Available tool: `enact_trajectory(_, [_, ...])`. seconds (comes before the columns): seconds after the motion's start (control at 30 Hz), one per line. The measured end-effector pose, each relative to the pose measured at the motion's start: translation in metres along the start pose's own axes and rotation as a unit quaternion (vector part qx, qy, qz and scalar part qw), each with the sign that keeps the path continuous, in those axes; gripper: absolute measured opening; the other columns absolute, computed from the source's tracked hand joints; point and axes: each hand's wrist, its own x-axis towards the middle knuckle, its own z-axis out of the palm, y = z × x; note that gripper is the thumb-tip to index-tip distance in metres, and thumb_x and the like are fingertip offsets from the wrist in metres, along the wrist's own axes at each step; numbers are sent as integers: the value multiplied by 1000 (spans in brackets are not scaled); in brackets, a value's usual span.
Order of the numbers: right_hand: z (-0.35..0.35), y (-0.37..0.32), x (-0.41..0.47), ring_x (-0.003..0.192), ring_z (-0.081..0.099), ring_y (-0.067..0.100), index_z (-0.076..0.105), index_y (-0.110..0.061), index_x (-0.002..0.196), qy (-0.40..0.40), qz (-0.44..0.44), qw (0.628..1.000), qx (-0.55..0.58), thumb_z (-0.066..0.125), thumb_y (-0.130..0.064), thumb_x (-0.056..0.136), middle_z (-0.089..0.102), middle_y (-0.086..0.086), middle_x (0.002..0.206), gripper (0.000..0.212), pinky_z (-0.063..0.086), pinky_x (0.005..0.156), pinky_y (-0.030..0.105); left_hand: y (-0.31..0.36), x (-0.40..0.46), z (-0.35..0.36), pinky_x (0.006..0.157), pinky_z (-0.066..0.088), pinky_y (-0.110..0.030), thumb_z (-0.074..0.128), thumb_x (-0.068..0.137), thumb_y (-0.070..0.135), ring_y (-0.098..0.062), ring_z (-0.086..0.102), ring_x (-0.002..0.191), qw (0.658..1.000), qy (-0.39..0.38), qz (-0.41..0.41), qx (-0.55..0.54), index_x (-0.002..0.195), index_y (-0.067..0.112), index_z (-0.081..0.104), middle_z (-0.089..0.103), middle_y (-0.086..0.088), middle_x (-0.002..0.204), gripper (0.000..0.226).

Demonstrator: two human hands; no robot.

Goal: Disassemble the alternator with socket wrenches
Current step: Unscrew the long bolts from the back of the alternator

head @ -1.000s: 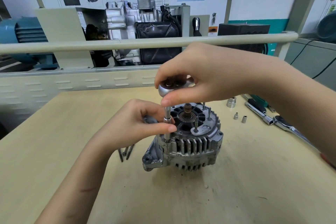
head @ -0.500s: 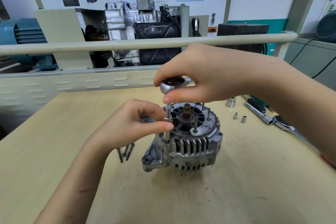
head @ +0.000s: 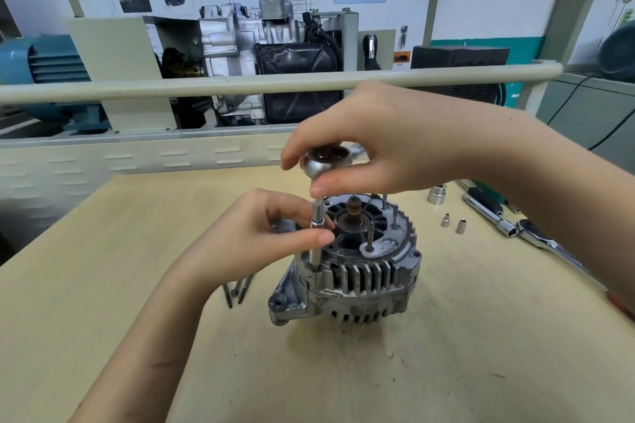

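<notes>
Wooden worktop (head: pixel 446 354) is occupied near its middle by the alternator (head: pixel 357 271), stood on end, shaft up. Ratchet head (head: pixel 321 163) is pinched from above by right hand (head: pixel 374 141), grip clamped on it. Upright socket extension (head: pixel 315 237), seated at the housing's left edge, is pinched by left hand (head: pixel 264 233), grip clamped. Loose long bolts (head: pixel 237 288) are laid left of housing; small sockets (head: pixel 453 223) right.
</notes>
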Motion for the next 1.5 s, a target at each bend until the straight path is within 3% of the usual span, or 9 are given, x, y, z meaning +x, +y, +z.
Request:
enact_trajectory(0.17, [1,-1,2,67,47,-15,58,-20,116,6,0,1000,5,62,-38,84,52,-24,71,37,35,65,6,0,-1,0,69,45,-48,67,57,58,-39,56,70,999,31,0,30,68,1,62,60,-29,77,58])
enact_trajectory(0.3, [3,0,1,60,43,-20,60,-17,112,32,20,999,1,63,-43,82,37,-19,49,40,33,59,5,5,-2,4,76,45,-52,73,57,61,-36,59,79,998,52,-12,37,61,5,59,63,-19,72,59])
enact_trajectory(0.7, [4,2,2,76,49,-21,56,-20,119,20,-13,998,62,65,-28,84,49,-31,79,37,36,72,2,-1,-2,-7,80,47,-52,66,66,49,-39,60,84,1000,-4,12,-2,69,12,65,65,-20,76,37])
enact_trajectory(0.93, [6,2,4,60,45,-17,61,-14,109,37,9,999,21,61,-42,82,38,-19,53,39,33,58,6,1,-2,0,55,33,-7,73,64,43,1,45,53,998,43,25,32,49,26,54,50,16,50,29])
enact_trajectory(1.03, [7,1,3,64,47,-16,61,-16,111,33,5,999,26,60,-38,83,51,-18,66,35,33,61,5,-1,-2,-3,57,37,-20,74,66,48,-13,49,57,999,26,8,37,60,13,61,56,1,57,38])
enact_trajectory(1.17, [6,3,3,85,57,2,60,-17,114,32,3,998,44,64,-28,85,65,-8,89,31,42,72,14,2,-2,-5,76,50,-20,68,71,38,-6,65,87,1000,-26,-1,-8,78,27,72,72,12,83,13])
enact_trajectory(1.3, [5,2,3,85,58,3,61,-16,114,31,4,998,46,64,-28,85,66,-7,90,32,43,74,18,-1,-1,-4,79,45,-50,65,65,51,-40,59,83,1000,2,13,6,70,13,65,64,-23,79,39])
enact_trajectory(1.37, [3,2,3,72,53,-6,61,-17,111,27,7,999,29,64,-33,84,58,-18,76,32,38,67,10,-2,-1,-3,70,46,-39,67,65,52,-35,55,72,999,10,22,22,66,5,58,59,-26,73,48])
enact_trajectory(1.5, [3,0,4,61,49,-7,62,-18,109,29,12,1000,-2,61,-48,80,58,-11,69,41,36,59,12,2,-1,2,52,31,-9,72,60,49,-1,42,52,997,55,28,44,55,8,54,49,7,50,46])
